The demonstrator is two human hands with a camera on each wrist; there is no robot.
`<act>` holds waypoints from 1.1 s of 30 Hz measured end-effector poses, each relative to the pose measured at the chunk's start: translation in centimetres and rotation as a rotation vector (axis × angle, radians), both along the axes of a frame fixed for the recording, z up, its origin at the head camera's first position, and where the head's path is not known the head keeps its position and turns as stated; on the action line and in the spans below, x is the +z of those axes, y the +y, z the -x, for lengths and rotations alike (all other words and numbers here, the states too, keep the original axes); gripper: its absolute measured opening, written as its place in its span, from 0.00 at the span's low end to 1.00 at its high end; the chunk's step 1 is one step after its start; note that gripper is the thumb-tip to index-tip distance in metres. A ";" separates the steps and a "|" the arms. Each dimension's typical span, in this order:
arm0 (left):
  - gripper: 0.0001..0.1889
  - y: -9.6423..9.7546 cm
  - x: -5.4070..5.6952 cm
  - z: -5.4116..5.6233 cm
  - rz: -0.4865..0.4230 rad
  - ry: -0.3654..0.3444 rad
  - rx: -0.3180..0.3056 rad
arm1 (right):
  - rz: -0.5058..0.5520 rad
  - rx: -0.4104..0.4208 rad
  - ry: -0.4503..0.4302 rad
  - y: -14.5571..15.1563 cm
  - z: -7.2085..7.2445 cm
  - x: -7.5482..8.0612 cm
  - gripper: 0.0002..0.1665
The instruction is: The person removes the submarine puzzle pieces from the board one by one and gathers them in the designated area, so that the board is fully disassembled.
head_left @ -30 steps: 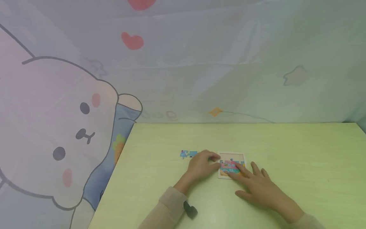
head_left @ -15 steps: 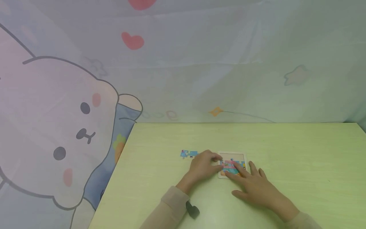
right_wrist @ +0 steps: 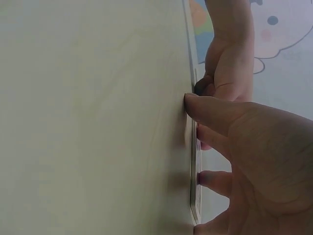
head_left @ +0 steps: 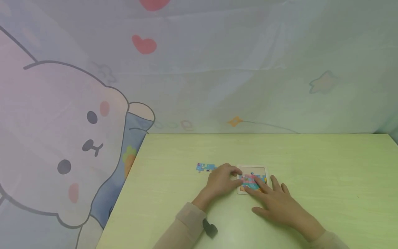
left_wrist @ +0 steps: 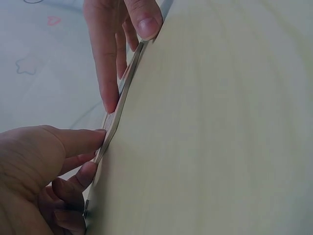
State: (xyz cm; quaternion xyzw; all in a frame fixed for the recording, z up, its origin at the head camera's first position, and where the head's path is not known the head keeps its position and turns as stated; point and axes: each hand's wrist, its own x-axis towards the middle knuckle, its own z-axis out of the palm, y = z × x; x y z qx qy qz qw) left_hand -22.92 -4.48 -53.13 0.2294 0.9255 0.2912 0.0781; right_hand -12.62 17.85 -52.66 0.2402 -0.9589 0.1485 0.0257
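In the head view a small square jigsaw board [head_left: 252, 170] with a pale frame lies flat on the table. Pink, blue and teal pieces fill its nearer part, while bare backing shows along the far side. My left hand [head_left: 220, 180] holds the board's left edge between thumb and curled index finger, its other fingers tucked in. From the right, my right hand [head_left: 278, 204] reaches over with spread, straight fingers, and fingertips rest on the fitted pieces. Its thumb touches down beside the near edge. Both wrist views show the board [left_wrist: 122, 98] edge-on, hiding its picture.
Loose blue jigsaw pieces [head_left: 200, 167] lie on the table left of the board, partly covered by my left hand. The pale table [head_left: 326, 166] ends at a printed cloth backdrop [head_left: 199, 69]. A dark heart-shaped item [head_left: 210, 229] sits by the left cuff.
Both hands shift slightly: the left a little to the right, the right a little to the left early on. Over the last half second they stay nearly still.
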 end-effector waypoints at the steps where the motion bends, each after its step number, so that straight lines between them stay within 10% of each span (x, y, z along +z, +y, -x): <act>1: 0.14 0.0 0.0 0.0 -0.002 0.000 0.001 | -0.001 -0.002 -0.001 0.0 0.0 0.0 0.36; 33: 0.08 0.2 -0.3 -0.5 -0.131 0.017 0.020 | 0.000 0.011 -0.006 0.0 0.0 -0.2 0.37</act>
